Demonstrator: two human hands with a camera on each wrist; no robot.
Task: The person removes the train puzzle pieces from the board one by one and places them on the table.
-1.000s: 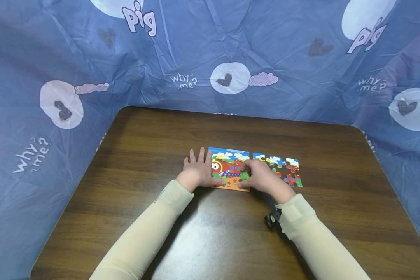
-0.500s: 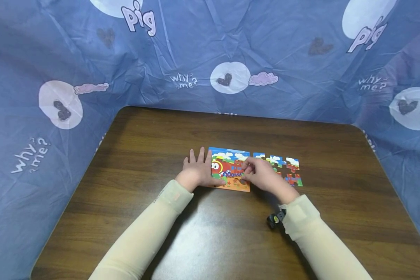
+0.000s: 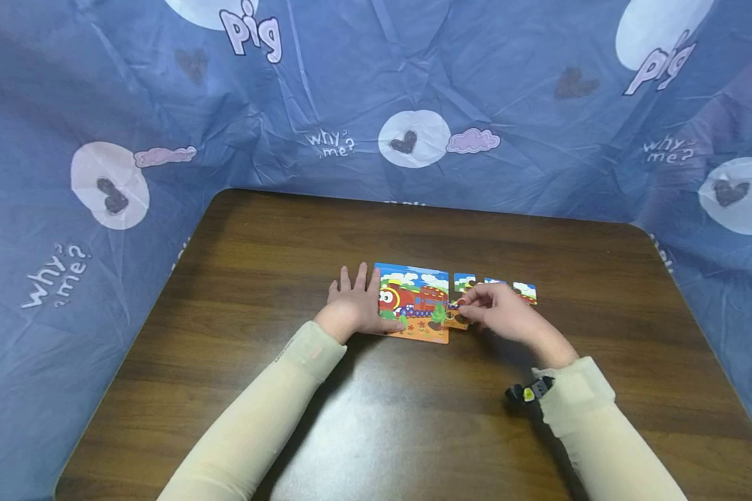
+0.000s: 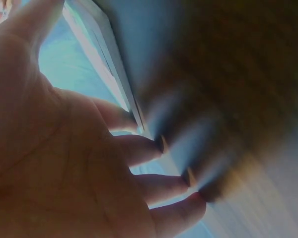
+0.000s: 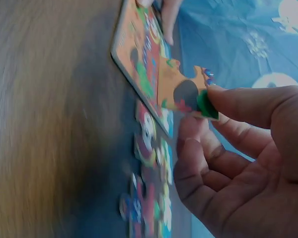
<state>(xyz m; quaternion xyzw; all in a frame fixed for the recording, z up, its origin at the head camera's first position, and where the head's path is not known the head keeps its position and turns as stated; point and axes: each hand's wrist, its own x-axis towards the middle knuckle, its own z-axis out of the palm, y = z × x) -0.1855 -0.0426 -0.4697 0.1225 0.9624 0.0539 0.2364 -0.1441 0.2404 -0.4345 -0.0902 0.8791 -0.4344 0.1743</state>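
A rectangular puzzle board [image 3: 413, 278] with a red cartoon train lies on the table. My left hand [image 3: 353, 307] rests at its left edge, fingers spread and straight, the thumb over the lower left part. In the left wrist view the fingertips of the left hand [image 4: 79, 148] reach along the board's edge. My right hand [image 3: 501, 313] is raised just right of the board. Between thumb and fingers it pinches an orange jigsaw piece [image 5: 176, 87] with a green corner and a dark patch. The right hand covers part of the loose pieces behind it.
Several loose jigsaw pieces [image 3: 464, 280] lie in rows to the right of the board, on the brown wooden table [image 3: 288, 236]. A blue printed cloth [image 3: 326, 83] hangs behind the table. A small black device [image 3: 526, 394] sits at the right wrist.
My right hand has moved right, from over the board's right part to above the loose pieces, and the pinched jigsaw piece now shows beside the board. My left hand stays in place.
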